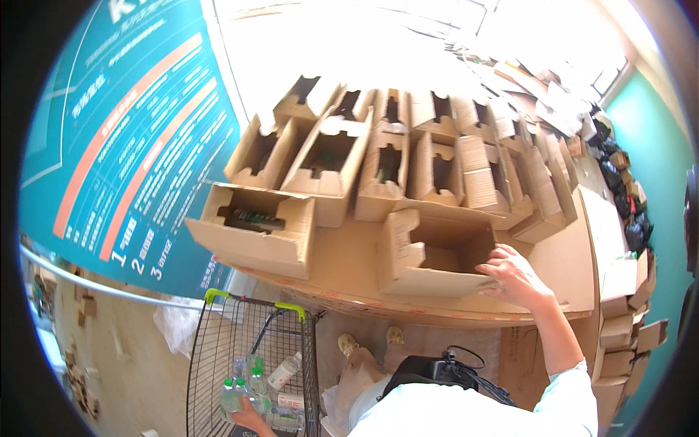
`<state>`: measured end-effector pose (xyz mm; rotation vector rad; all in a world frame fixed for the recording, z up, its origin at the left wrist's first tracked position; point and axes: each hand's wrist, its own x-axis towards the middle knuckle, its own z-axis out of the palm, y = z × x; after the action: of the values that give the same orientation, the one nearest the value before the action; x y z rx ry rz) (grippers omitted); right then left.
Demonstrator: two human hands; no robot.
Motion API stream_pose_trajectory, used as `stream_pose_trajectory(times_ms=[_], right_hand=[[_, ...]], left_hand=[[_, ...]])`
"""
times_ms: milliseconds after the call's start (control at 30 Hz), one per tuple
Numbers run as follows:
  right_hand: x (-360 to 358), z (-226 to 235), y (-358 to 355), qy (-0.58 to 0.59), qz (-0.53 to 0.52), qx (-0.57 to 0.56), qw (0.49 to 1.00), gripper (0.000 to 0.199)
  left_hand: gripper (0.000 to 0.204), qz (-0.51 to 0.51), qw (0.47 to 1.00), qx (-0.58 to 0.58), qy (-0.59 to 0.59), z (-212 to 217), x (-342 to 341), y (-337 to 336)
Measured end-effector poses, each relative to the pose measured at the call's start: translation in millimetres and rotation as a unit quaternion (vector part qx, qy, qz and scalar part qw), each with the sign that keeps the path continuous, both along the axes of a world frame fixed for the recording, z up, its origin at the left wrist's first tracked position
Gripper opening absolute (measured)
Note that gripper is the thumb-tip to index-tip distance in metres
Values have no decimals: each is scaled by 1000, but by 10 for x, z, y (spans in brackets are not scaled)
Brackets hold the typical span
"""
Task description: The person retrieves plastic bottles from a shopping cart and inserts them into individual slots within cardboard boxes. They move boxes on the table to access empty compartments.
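My right hand (515,280) is closed on the right end wall of an open cardboard box (408,282) at the table's near edge. Its bare cardboard bottom shows. Low on the left, my left hand (253,418) reaches into a black wire shopping cart (314,364) with green corner pieces. Its fingers are closed around a clear plastic bottle with a green cap (228,400), partly hiding it. Beside it stand more green-capped bottles (257,382), and a white-labelled bottle (285,371) leans in the cart. Another cardboard box (287,251), with dark green contents, sits left on the table.
Rows of open cardboard boxes (335,186) stand on the cardboard-covered table (342,262). A teal printed banner (131,146) rises at the left. Cartons (619,335) and black bags (639,231) line the right wall. A clear plastic bag (177,328) lies beside the cart.
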<state>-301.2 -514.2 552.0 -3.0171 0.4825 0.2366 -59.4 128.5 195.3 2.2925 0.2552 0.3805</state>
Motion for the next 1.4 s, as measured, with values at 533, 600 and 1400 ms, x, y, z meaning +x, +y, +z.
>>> stream_pose_trajectory(times_ms=[533,600,1400], right_hand=[[-537,-462,-86,-253,-54,120,958,24],[-548,-484,-70,-274,-72,135,950,23],[-436,-600,-149,-323,-39,202,924,15]], left_hand=[[77,-722,632,-276,-62,4124,-362,-5203],[61,-763,642,-73,-17,4201,-590,-5608],[40,-874,458,159,44,2940,-472,-6168]])
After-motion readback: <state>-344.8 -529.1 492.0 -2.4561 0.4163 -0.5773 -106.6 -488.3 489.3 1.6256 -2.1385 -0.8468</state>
